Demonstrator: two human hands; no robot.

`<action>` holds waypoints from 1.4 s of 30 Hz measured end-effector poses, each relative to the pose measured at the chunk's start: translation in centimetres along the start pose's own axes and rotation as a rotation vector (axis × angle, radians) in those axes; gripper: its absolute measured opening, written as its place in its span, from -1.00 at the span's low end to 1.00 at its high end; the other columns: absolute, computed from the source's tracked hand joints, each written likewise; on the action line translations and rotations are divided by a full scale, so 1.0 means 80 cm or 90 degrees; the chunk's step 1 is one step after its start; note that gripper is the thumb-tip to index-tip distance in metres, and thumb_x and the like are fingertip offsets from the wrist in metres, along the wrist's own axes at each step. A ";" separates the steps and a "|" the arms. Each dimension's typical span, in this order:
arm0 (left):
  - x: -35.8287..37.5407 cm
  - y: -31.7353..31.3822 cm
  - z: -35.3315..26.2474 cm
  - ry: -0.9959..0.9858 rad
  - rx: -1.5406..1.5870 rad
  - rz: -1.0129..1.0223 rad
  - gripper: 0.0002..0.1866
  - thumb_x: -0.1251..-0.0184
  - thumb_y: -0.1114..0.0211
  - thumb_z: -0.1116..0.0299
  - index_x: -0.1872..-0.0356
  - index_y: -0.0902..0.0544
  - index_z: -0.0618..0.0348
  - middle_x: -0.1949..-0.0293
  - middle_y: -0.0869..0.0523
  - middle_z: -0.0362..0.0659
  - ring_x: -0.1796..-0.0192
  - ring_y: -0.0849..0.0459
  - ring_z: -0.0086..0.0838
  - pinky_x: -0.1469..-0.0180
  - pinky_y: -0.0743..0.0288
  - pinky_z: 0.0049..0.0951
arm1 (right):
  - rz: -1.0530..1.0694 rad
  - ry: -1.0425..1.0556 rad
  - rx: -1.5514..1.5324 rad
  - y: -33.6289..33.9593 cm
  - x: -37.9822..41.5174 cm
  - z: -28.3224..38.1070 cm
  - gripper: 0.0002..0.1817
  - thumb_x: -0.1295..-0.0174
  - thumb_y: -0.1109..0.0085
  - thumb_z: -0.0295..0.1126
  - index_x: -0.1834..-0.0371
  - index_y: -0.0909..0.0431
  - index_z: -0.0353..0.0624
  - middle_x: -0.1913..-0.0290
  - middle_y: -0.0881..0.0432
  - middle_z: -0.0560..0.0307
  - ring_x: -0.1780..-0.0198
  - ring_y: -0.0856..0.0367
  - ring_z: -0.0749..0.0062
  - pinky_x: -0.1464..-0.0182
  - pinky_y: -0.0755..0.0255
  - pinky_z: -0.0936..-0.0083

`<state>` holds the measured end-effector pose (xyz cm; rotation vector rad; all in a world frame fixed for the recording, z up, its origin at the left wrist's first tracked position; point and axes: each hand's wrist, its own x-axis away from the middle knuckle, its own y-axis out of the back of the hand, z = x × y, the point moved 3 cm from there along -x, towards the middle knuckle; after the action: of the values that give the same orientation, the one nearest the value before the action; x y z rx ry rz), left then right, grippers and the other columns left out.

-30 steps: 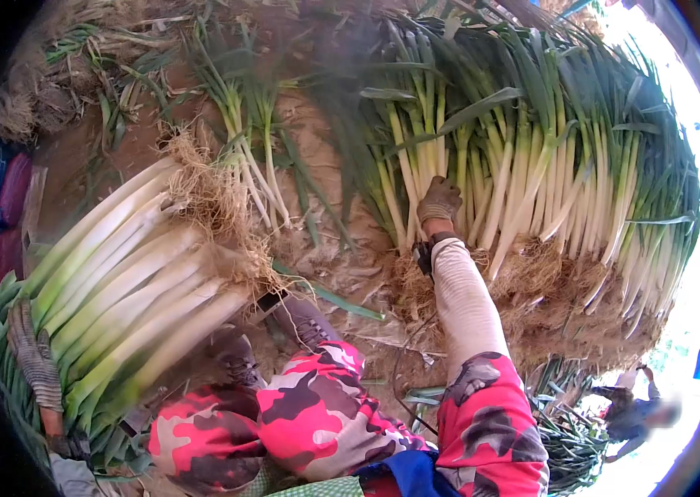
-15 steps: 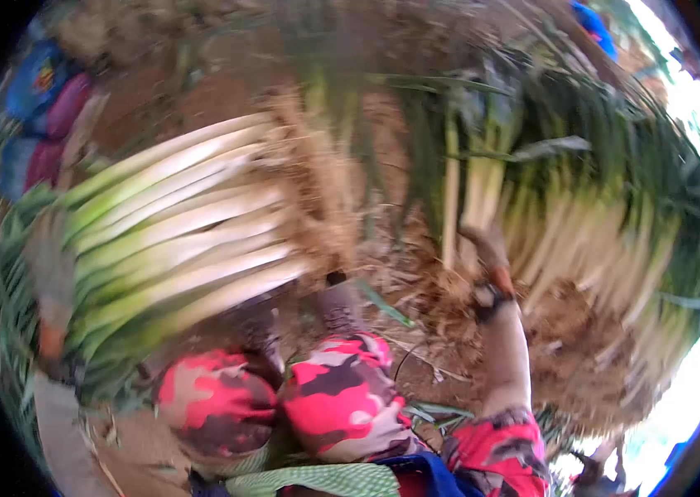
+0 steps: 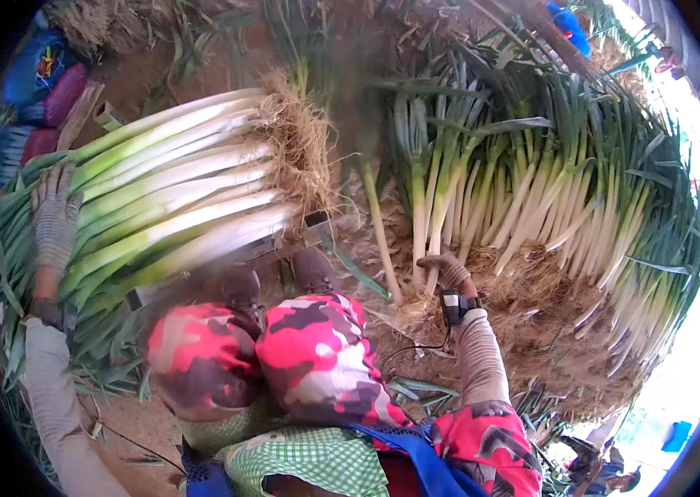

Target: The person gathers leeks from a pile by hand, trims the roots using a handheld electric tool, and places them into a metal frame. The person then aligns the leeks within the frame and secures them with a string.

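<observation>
My left hand point(image 3: 55, 217), in a striped glove, lies spread on the green part of a row of long leeks point(image 3: 176, 182). Those leeks lie side by side, their roots point(image 3: 296, 149) pointing right, in front of my knees. My right hand point(image 3: 446, 270), gloved and with a black device at the wrist, has its fingers curled round the lower white end of a leek point(image 3: 435, 219), just above the roots. This leek stands at the near left end of a large heap of leeks point(image 3: 549, 199). A single leek point(image 3: 381, 232) leans apart to the left of it.
Blue and pink bags point(image 3: 43, 79) lie at the upper left. My knees point(image 3: 317, 356) in pink camouflage cloth and my shoes are at the lower middle. Loose green leaves point(image 3: 420, 389) lie on the soil. Part of another person point(image 3: 598, 472) shows at the lower right.
The view has shifted and become sharper. My right hand is still low at the heap's near end, and my left hand remains on the left row. The single leek now shows leaning apart.
</observation>
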<state>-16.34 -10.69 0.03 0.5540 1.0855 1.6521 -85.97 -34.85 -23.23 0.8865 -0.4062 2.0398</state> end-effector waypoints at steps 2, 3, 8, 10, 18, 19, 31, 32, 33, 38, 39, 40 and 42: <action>0.002 0.006 -0.002 0.019 -0.017 0.018 -0.46 -0.39 0.00 0.20 -0.39 -0.26 -0.04 -0.39 -0.25 -0.05 -0.41 -0.16 -0.08 -0.44 0.10 -0.11 | 0.010 0.120 0.016 0.002 0.008 0.014 -0.73 -0.19 -0.05 -0.51 0.08 -0.66 -0.23 0.08 -0.70 0.16 0.06 -0.63 0.45 -0.11 -0.43 0.55; 0.001 -0.003 0.002 0.026 0.006 0.009 -0.43 -0.35 -0.07 0.18 -0.38 -0.28 0.00 -0.40 -0.23 -0.05 -0.42 -0.15 -0.07 -0.44 0.10 -0.09 | -0.031 0.103 -0.111 0.000 0.021 0.025 -0.72 -0.19 -0.05 -0.52 0.05 -0.64 -0.25 0.05 -0.69 0.15 0.05 -0.63 0.46 -0.11 -0.43 0.56; 0.004 0.045 -0.047 0.021 0.419 0.001 -0.43 -0.22 -0.24 0.19 -0.26 -0.42 0.09 -0.26 -0.43 0.02 -0.30 -0.37 -0.10 -0.37 -0.16 -0.23 | -0.033 0.378 0.269 0.005 0.083 0.055 -0.74 -0.16 -0.16 -0.51 0.06 -0.58 -0.33 0.10 -0.66 0.06 0.03 -0.61 0.32 -0.06 -0.54 0.40; 0.022 0.162 -0.150 -0.029 0.779 0.015 -0.55 -0.25 -0.28 0.23 -0.15 -0.52 0.17 -0.12 -0.58 0.00 -0.22 -0.50 -0.28 -0.29 -0.31 -0.41 | -0.006 0.093 -0.530 -0.026 0.152 0.095 -0.73 -0.15 -0.19 -0.54 0.06 -0.56 -0.34 0.06 -0.63 0.03 0.03 -0.61 0.27 -0.06 -0.55 0.37; 0.151 0.362 -0.497 -0.069 1.474 0.613 -0.50 -0.31 -0.24 0.17 -0.13 -0.46 0.34 -0.02 -0.60 0.01 0.04 -0.58 -0.33 0.06 -0.53 -0.38 | 0.085 0.381 -0.222 -0.011 0.228 0.096 -0.50 -0.48 0.28 -0.07 -0.27 -0.33 -0.20 -0.31 -0.38 0.02 -0.25 -0.41 0.28 -0.22 -0.34 0.42; 0.159 0.351 -0.540 0.014 1.487 0.658 -0.40 -0.33 -0.21 0.05 -0.20 -0.40 0.35 -0.04 -0.57 0.01 0.04 -0.56 -0.29 0.06 -0.52 -0.34 | 0.050 0.375 -0.261 -0.012 0.239 0.095 -0.57 -0.41 0.15 -0.19 -0.19 -0.40 -0.23 -0.17 -0.48 0.02 -0.11 -0.50 0.31 -0.10 -0.43 0.45; 0.184 0.227 -0.724 0.389 1.554 0.895 -0.26 -0.16 -0.34 -0.08 -0.18 -0.40 0.32 -0.11 -0.53 0.19 -0.16 -0.53 -0.11 -0.08 -0.48 -0.05 | -0.109 0.252 0.390 -0.088 0.273 0.076 -0.60 -0.12 -0.19 -0.30 0.05 -0.47 -0.36 0.26 -0.65 -0.08 0.29 -0.64 0.18 0.24 -0.53 0.38; 0.185 0.227 -0.725 0.359 1.538 0.908 -0.28 -0.10 -0.39 -0.08 -0.11 -0.46 0.32 0.00 -0.58 0.15 -0.05 -0.57 -0.12 -0.01 -0.49 -0.10 | -0.158 0.194 0.649 -0.095 0.272 0.077 -0.56 -0.09 -0.17 -0.25 0.06 -0.45 -0.36 0.29 -0.64 -0.17 0.28 -0.64 0.06 0.20 -0.53 0.28; 0.186 0.242 -0.712 0.331 1.522 0.920 -0.30 -0.04 -0.43 -0.08 -0.05 -0.51 0.31 0.10 -0.63 0.12 0.06 -0.61 -0.13 0.05 -0.51 -0.14 | -0.170 0.211 0.766 -0.116 0.294 0.087 -0.55 -0.05 -0.13 -0.19 0.12 -0.47 -0.35 0.35 -0.60 -0.31 0.22 -0.61 -0.15 0.16 -0.51 0.15; 0.182 0.246 -0.697 0.309 1.600 0.810 -0.72 0.03 -0.43 0.33 0.25 -0.67 0.17 0.33 -0.70 -0.07 0.19 -0.62 -0.33 0.23 -0.55 -0.30 | -0.106 0.318 0.611 -0.115 0.293 0.073 -0.59 -0.13 -0.19 -0.17 0.09 -0.43 -0.26 0.36 -0.59 -0.23 0.25 -0.63 -0.02 0.20 -0.46 0.22; 0.183 0.253 -0.680 0.354 1.569 0.849 -0.71 0.07 -0.43 0.32 0.28 -0.69 0.17 0.36 -0.69 -0.08 0.18 -0.60 -0.34 0.25 -0.53 -0.32 | -0.051 0.361 0.456 -0.120 0.316 0.093 -0.59 -0.23 -0.16 -0.20 -0.02 -0.42 -0.26 0.40 -0.57 -0.02 0.31 -0.59 0.30 0.24 -0.44 0.35; 0.184 0.258 -0.673 0.396 1.538 0.891 -0.71 0.12 -0.44 0.31 0.30 -0.71 0.16 0.38 -0.68 -0.08 0.18 -0.58 -0.34 0.26 -0.52 -0.35 | 0.011 0.244 0.243 -0.119 0.323 0.095 -0.61 -0.30 -0.11 -0.22 -0.08 -0.43 -0.23 0.36 -0.57 0.17 0.30 -0.49 0.55 0.26 -0.41 0.50; 0.182 0.217 -0.708 0.314 1.582 0.733 -0.69 0.18 -0.44 0.31 0.37 -0.69 0.28 0.26 -0.65 -0.01 0.23 -0.58 -0.29 0.27 -0.55 -0.28 | -0.050 0.351 0.142 -0.088 0.296 0.056 -0.67 -0.32 -0.10 -0.28 -0.09 -0.50 -0.17 0.35 -0.59 0.26 0.35 -0.47 0.61 0.32 -0.40 0.58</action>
<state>-74.81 -19.93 -14.60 2.6140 3.1814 -0.1083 -87.39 -19.51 -3.42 0.4220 0.1588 2.1747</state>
